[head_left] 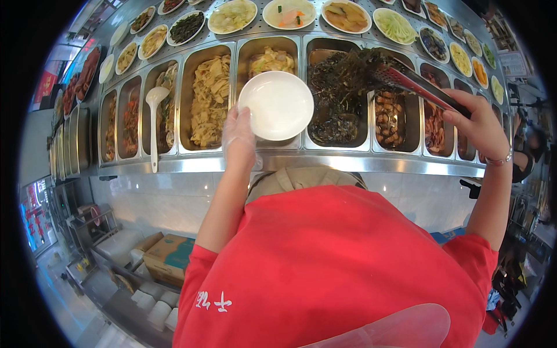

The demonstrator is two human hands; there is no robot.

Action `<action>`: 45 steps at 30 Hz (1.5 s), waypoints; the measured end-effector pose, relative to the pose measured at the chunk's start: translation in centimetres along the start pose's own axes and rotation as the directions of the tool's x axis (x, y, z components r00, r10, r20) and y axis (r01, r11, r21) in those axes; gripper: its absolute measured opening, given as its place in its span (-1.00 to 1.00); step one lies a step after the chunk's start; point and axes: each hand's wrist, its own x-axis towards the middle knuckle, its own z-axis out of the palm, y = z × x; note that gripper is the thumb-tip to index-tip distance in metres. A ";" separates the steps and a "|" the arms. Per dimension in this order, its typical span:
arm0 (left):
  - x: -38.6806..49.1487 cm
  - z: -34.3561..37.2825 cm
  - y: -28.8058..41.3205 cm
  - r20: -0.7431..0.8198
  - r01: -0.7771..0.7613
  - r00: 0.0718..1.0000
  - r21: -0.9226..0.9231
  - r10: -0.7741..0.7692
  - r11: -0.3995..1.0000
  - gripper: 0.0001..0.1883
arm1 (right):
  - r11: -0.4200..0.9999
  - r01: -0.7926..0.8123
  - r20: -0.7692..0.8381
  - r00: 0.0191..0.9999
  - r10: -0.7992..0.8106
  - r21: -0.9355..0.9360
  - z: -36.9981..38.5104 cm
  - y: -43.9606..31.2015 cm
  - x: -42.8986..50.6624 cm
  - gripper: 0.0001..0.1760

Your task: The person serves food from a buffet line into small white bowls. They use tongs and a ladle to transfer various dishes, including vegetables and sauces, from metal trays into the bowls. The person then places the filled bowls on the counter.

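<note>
Wearing a clear plastic glove, my left hand (238,130) grips the left rim of an empty white plate (282,105), which is over the front of a steel pan of cabbage (272,60). My bare right hand (476,119) holds perforated metal tongs (417,85) with dark handles. Dark seaweed strands (363,65) hang at the tongs' tips, above the right edge of a deep pan of seaweed in liquid (335,126). Diced brown food (388,122) lies in the pan to its right, partly under the tongs.
Sliced pale food (211,100) fills a pan left of the plate. A white ladle (156,104) lies across another pan and the steel counter edge (204,166). Plates of vegetables (233,16) line the back shelf. A cardboard box (169,259) is below left; another person (528,148) is far right.
</note>
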 end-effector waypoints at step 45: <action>-1.3 5.6 1.7 0.073 0.092 0.993 0.039 -0.095 0.995 -0.50 | 0.888 0.293 0.160 0.955 -0.251 -0.354 3.7 -4.6 4.8 -0.53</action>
